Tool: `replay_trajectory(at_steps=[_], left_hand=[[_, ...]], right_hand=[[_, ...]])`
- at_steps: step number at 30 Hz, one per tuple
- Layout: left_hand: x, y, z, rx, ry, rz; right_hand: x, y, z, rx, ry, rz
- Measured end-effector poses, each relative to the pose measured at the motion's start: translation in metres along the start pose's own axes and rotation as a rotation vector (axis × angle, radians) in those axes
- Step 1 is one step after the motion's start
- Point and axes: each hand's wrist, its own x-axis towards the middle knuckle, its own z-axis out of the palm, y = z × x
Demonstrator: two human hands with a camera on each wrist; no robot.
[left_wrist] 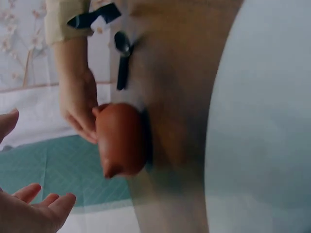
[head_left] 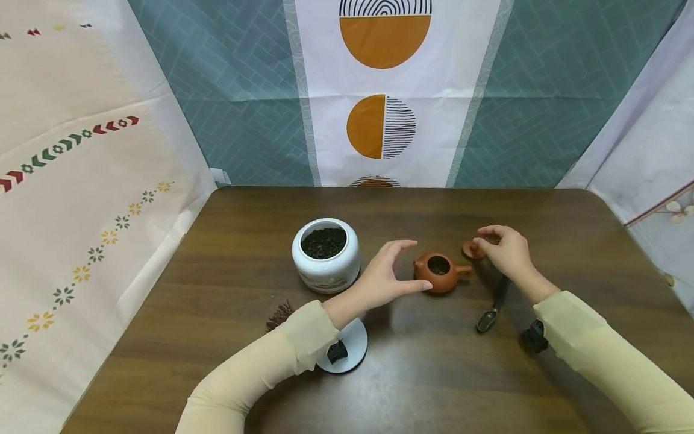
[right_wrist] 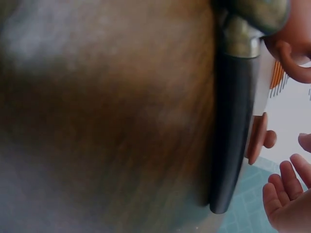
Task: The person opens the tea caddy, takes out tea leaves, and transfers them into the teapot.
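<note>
A small reddish-brown clay teapot (head_left: 440, 284) stands on the table with its top uncovered and dark matter inside. My left hand (head_left: 379, 278) is held beside it on the spout side, thumb and fingers spread and holding nothing; in the left wrist view the teapot (left_wrist: 120, 141) is apart from that hand. The teapot's lid (right_wrist: 257, 138) lies on the table, knob up, behind the handle. My right hand (head_left: 506, 252) hovers by the lid, its bent fingers apart from it in the right wrist view. A black-handled metal spoon (head_left: 488, 319) lies below the right hand.
A white jar (head_left: 328, 276) filled with dark, tea-like leaves (head_left: 323, 243) stands left of the teapot. Under my left forearm lies a pale round disc (head_left: 356, 345), with a brown twiggy thing (head_left: 279, 314) farther left. Patterned cloths hang behind the wooden table (head_left: 412, 380).
</note>
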Motion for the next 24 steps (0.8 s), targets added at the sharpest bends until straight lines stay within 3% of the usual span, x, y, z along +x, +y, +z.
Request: replay_trajectory(at_steps=[4, 11, 17, 24], left_hand=[[0.002, 0.002, 0.012, 0.011, -0.023, -0.029], [0.007, 0.004, 0.027, -0.146, 0.022, -0.176], [0.016, 0.001, 0.036, -0.171, 0.081, -0.247], [0.023, -0.005, 0.048, -0.156, 0.085, -0.312]], right_hand=[[-0.001, 0.004, 0.001, -0.014, -0.024, 0.007], [0.0, 0.005, 0.004, -0.029, -0.071, 0.015], [0.0, 0.007, 0.006, -0.051, -0.092, 0.002], [0.001, 0.009, 0.008, -0.082, -0.114, -0.007]])
